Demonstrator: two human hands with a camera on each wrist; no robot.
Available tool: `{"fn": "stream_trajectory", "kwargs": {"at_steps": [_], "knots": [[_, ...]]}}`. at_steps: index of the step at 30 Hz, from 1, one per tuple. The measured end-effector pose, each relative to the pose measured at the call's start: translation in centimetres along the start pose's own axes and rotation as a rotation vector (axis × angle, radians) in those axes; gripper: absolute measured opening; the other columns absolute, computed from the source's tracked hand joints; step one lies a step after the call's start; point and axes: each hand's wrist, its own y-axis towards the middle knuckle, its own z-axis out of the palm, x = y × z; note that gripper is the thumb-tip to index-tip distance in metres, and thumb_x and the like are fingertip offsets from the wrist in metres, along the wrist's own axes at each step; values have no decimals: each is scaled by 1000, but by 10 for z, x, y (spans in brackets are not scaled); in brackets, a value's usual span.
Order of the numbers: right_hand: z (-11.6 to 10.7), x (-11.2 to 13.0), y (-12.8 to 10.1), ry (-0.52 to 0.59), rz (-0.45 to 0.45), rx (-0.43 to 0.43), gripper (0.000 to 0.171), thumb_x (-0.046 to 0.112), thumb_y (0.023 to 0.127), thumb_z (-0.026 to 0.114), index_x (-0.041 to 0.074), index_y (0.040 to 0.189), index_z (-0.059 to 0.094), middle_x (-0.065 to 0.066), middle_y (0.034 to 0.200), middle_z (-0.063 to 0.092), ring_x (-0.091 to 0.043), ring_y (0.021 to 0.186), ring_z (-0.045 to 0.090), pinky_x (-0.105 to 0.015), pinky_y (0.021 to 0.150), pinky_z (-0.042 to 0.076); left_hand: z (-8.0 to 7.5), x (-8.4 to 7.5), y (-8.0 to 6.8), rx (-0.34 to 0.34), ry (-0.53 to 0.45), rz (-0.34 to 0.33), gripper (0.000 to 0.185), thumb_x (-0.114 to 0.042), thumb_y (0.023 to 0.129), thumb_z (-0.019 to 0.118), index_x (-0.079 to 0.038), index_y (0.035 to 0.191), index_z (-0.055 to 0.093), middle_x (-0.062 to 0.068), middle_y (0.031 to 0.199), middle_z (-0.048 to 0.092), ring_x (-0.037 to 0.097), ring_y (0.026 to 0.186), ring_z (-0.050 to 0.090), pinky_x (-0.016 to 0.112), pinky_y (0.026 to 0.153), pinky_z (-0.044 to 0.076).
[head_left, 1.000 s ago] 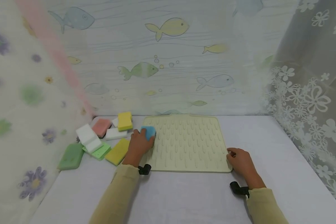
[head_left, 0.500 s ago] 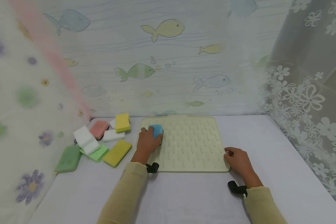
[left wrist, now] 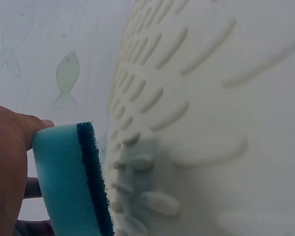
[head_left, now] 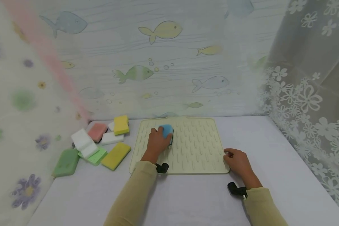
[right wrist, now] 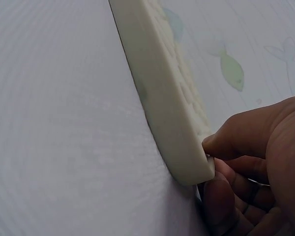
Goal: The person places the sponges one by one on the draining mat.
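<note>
We see the left hand (left wrist: 7, 160) gripping a blue sponge (left wrist: 64, 179) – its dark layer (left wrist: 95, 177) facing a ridged cream mat (left wrist: 265, 113).

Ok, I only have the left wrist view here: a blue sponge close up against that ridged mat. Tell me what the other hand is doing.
Observer: The right hand grips the ridged mat at its right edge, close to the near corner.
Operator: Copy. Now pin down where the blue sponge is across the width of the mat; I can't see both side edges from here.
Observer: In the head view it appears left of the mat's centre, well in from the left edge.
</note>
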Motion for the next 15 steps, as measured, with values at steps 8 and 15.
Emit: {"fn": "stream_trajectory", "kwargs": {"at_steps": [8,15], "knots": [[0,0,0,13,-8,-17,40,14,88,54,-2,123,63,-13,98,67,-21,80,57,-27,64,42,10,-15,7,21,-50,-11,67,-50,96,51,-7,145,38,27,135,37,42,118,51,51,96,48],[0,1,0,23,0,-19,40,14,87,55,-3,122,63,-13,96,66,-20,79,56,-27,62,41,19,-28,10,33,-103,5,67,-50,95,52,-8,146,37,27,137,35,42,116,53,51,94,49]]}}
